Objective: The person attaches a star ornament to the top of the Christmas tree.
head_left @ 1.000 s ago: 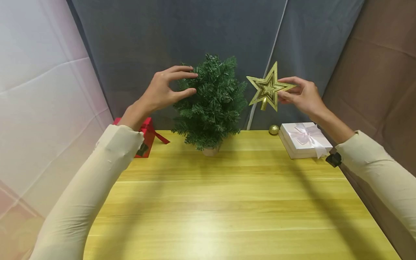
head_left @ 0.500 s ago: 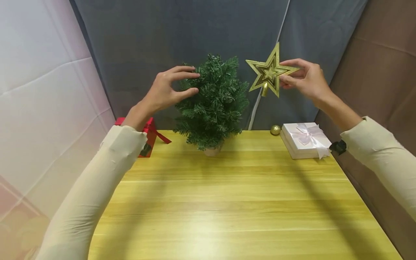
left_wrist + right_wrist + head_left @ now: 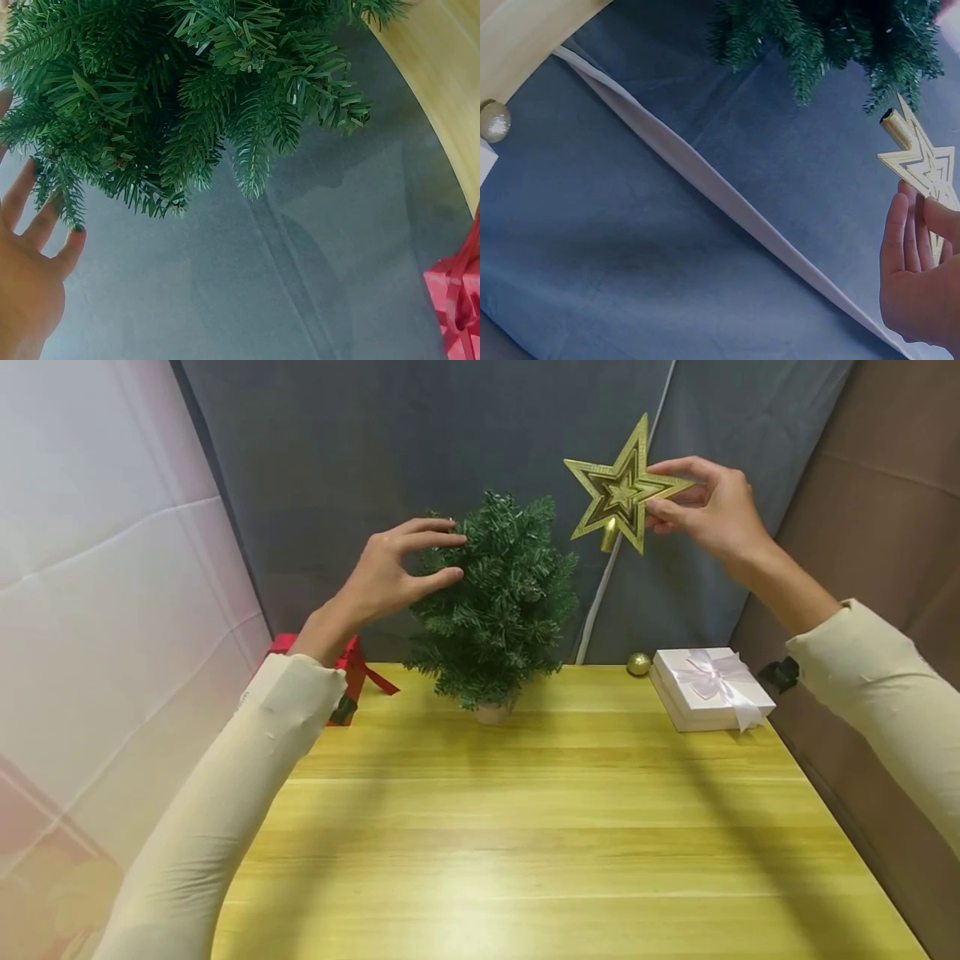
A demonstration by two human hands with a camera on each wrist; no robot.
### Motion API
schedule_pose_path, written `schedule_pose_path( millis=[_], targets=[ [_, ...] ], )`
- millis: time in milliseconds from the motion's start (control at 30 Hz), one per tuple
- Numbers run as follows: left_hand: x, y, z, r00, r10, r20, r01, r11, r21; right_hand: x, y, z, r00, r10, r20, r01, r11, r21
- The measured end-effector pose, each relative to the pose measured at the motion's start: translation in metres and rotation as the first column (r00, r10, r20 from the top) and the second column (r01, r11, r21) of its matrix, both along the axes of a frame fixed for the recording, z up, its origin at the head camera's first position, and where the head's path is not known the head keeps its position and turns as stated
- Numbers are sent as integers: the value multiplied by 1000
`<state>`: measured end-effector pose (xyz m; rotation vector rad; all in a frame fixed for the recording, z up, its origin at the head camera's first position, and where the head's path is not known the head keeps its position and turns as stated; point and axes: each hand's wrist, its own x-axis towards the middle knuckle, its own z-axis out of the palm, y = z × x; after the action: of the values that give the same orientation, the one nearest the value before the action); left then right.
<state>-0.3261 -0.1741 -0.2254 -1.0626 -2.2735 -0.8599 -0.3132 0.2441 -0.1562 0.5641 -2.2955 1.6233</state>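
Note:
A small green artificial Christmas tree (image 3: 498,602) stands in a pale pot (image 3: 492,714) toward the back of the table. My left hand (image 3: 397,568) is at the tree's upper left side, fingers extended and spread among the outer branch tips; the left wrist view shows the left hand (image 3: 34,277) beside the needles. On the other side, my right hand (image 3: 712,510) pinches one point of a gold star tree topper (image 3: 618,493), up and to the right of the treetop. The topper's short hollow tube (image 3: 898,129) points downward in the head view.
At the back right lie a white gift box (image 3: 712,689) with a pale ribbon and a gold ball ornament (image 3: 638,664). A red gift box (image 3: 352,672) is partly behind the left forearm. Grey cloth (image 3: 360,427) hangs behind the wooden table (image 3: 487,827).
My right hand has risen with the star topper, from beside the tree's upper part to above the height of its top. The left hand stays at the tree's branches.

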Motion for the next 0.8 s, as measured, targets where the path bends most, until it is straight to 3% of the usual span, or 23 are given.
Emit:
schedule_pose_path(
  millis=[800],
  targets=[
    [2,-2,-2,1000,15,11,-15,1000,-11,-19,-47,32,997,30,-74,-27,999,37]
  ],
)
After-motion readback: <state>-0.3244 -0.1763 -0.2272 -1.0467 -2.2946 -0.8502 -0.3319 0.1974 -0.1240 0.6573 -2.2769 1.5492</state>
